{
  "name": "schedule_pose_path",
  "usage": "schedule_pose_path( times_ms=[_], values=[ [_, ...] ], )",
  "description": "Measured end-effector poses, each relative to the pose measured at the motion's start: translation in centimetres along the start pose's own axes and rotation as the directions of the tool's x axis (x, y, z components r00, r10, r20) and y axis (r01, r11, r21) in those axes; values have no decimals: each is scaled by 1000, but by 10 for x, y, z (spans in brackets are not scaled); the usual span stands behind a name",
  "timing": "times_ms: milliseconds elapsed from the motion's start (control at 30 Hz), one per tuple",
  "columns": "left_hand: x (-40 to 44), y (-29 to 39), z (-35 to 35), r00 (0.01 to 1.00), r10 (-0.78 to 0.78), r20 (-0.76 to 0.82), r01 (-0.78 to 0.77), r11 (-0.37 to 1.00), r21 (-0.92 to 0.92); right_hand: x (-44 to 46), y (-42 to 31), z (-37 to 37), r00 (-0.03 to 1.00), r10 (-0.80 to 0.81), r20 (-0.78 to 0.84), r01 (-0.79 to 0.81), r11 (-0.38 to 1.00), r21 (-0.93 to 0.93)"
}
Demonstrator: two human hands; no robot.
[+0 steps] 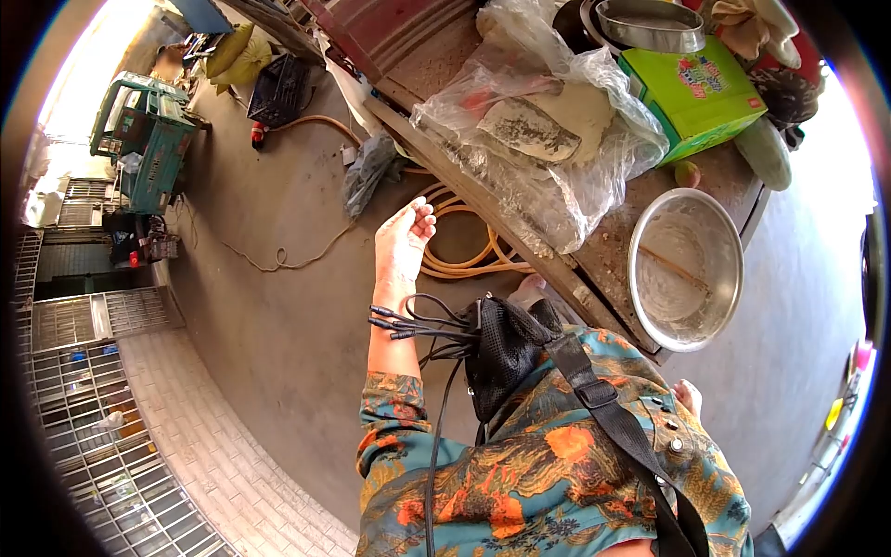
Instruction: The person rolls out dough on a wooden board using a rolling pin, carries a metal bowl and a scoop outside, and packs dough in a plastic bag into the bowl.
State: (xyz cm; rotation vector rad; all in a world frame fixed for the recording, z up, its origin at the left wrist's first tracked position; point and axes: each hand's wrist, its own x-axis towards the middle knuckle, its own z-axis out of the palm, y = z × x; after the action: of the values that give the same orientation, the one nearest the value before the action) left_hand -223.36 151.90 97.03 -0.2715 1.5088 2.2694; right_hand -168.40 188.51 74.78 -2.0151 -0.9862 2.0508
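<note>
My left hand (405,243) is held out over the floor, palm partly showing, its fingers curled in with nothing visible in them. It is apart from the wooden table (546,267) and nearest to a coiled yellow hose (464,243) on the floor. Only a small part of my right hand (688,397) shows beside my patterned shirt, below the table corner; its fingers are mostly hidden. Close to that corner stands a metal bowl (661,320) with whitish residue and a thin stick (676,269) in it. A clear plastic bag (594,190) with pale, floury contents spreads across the tabletop.
A green box (710,97), a metal basin (650,37) and a pale green gourd (765,153) occupy the table's far end. Across the floor are a green machine (158,139), a black crate (277,91) and a loose cord (278,264). Metal grating (111,464) lines the left.
</note>
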Motion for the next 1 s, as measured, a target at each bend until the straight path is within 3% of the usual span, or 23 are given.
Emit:
schedule_pose_path(
  times_ms=[300,400,600,1000],
  values=[
    [-2,5,4,1000,7,28,-8,999,50,-3,1,0,1000,-7,11,7,1000,-18],
    [-2,7,5,996,52,72,-58,996,74,12,17,-11,975,-168,146,193,965,-180],
    [-8,12,14,992,122,41,-127,980,153,-8,2,8,1000,28,-12,-29,999,-22],
    [-12,15,19,968,245,43,-249,943,222,-3,1,12,1000,28,11,-28,1000,4]
  ],
)
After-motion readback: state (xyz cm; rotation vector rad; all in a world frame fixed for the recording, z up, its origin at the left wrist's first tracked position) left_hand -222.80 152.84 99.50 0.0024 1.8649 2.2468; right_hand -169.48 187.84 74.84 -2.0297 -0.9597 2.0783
